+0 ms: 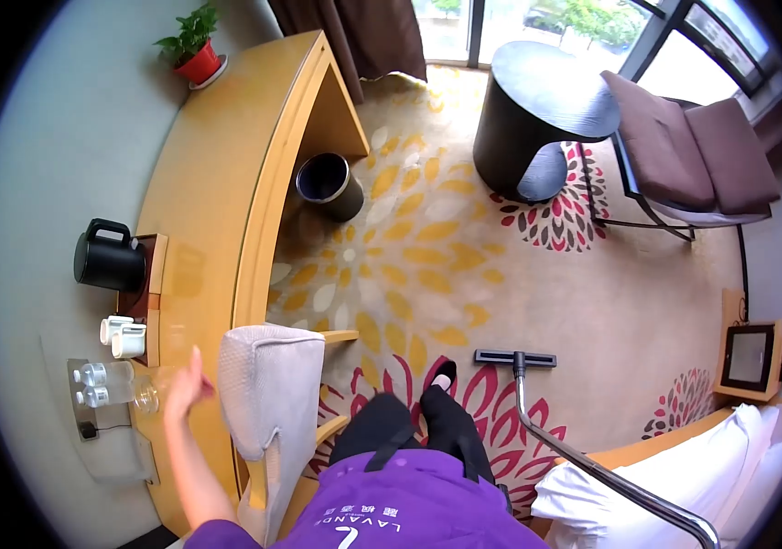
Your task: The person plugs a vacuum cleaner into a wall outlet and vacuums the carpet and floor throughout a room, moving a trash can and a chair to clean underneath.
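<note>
My left hand [188, 388] is over the desk [212, 192], between the chair back and the water bottles. It looks empty, with its fingers loosely apart. A clear glass [146, 393] is the thing nearest to it, with two water bottles [107, 382] just beyond, by the wall. On the right, the metal tube of a vacuum cleaner [583, 465] slants from the bottom edge of the view to its flat floor head [515, 358], which rests on the carpet. My right hand is out of view.
A padded chair [272, 375] stands between me and the desk. The desk also bears a black kettle [109, 256], white cups [128, 340] and a potted plant [197, 62]. Ahead are a black bin [330, 187], a round table [551, 91] and a cushioned seat [674, 142]. A bed [656, 467] lies right.
</note>
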Demonstrator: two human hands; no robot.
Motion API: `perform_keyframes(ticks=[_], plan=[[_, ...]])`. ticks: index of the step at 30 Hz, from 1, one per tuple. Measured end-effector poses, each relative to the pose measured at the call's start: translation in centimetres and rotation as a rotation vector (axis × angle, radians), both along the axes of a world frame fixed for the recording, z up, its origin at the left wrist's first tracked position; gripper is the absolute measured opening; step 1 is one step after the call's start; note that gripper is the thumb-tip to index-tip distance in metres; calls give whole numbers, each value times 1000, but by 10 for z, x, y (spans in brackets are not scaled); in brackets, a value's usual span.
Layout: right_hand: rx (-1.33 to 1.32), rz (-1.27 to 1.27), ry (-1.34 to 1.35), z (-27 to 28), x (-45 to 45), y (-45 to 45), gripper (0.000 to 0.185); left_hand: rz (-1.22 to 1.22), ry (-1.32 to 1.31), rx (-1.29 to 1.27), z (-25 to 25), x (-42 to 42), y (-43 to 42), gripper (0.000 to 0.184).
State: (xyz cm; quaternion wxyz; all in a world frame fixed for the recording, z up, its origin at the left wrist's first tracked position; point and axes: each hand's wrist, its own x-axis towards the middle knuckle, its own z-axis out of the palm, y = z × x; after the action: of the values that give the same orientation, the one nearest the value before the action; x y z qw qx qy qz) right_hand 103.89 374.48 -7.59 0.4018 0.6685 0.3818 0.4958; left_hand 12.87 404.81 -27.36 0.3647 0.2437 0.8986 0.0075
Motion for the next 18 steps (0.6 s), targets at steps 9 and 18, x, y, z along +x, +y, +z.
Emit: perform_keyframes(ticks=[9,18], plan=[[198,54,204,-57,-20,-184,28,-128,-970,-28,-29,45,-152,68],[223,-471,904,-50,-79,-212,23,-30,-743,477,-17,134,-175,24]])
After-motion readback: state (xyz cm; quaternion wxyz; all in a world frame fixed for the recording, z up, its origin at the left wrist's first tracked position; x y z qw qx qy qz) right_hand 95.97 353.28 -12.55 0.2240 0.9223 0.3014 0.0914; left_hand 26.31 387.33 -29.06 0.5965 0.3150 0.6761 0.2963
